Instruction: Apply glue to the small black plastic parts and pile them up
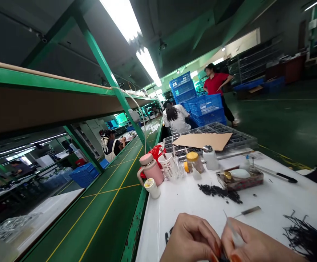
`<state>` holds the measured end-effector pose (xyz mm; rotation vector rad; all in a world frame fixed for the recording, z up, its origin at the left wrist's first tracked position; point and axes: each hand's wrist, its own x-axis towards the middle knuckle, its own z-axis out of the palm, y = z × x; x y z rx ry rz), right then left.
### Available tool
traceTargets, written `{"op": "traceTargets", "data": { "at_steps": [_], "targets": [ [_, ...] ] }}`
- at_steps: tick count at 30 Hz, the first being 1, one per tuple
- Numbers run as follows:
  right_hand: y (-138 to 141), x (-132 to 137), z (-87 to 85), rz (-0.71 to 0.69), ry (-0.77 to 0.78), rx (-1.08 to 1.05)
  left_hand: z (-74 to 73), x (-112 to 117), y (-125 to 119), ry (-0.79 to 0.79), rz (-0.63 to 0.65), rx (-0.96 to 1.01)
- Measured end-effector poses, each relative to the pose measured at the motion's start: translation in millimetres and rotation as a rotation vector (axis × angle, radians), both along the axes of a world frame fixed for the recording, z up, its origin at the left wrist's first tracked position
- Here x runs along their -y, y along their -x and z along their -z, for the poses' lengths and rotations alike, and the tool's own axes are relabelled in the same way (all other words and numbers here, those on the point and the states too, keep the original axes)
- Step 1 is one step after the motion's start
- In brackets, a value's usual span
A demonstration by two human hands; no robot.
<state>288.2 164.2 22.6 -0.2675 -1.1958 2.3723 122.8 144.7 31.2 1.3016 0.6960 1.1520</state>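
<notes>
My left hand (192, 238) is at the bottom centre of the head view, its thumb and fingers pinched together. A small black part (223, 257) shows at its fingertips, mostly hidden by the fingers. Touching it from the right is my right hand (249, 242), closed around a translucent white applicator with a thin needle tip (236, 236) that points up and left. Another black piece (167, 237) lies on the white table (151, 225) beside my left hand. Beyond both hands is a pile of small black rings (218, 192).
A thin metal-handled tool (251, 210), a bundle of black strips (303, 233) and a small box (243, 182) lie on the table. Behind stand a pink mug (153, 171), jars and a compartment tray (243, 140). A green conveyor (112, 203) runs left. Several people are farther off.
</notes>
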Motion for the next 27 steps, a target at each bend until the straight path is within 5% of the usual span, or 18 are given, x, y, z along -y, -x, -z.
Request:
{"op": "traceTargets", "data": {
  "at_steps": [5, 15, 27],
  "targets": [
    [-3.4, 3.9, -0.9, 0.054, -0.036, 0.162, 2.0, 0.4, 6.1, -0.026, 0.081, -0.011],
    [-5.1, 3.6, -11.1, -0.008, -0.045, 0.164, 2.5, -5.4, 16.7, -0.073, 0.252, 0.02],
    [-9.9, -3.0, -16.1, 0.113, -0.063, 0.16, -4.2, -3.1, 18.9, -0.121, 0.01, -0.055]
  ]
}}
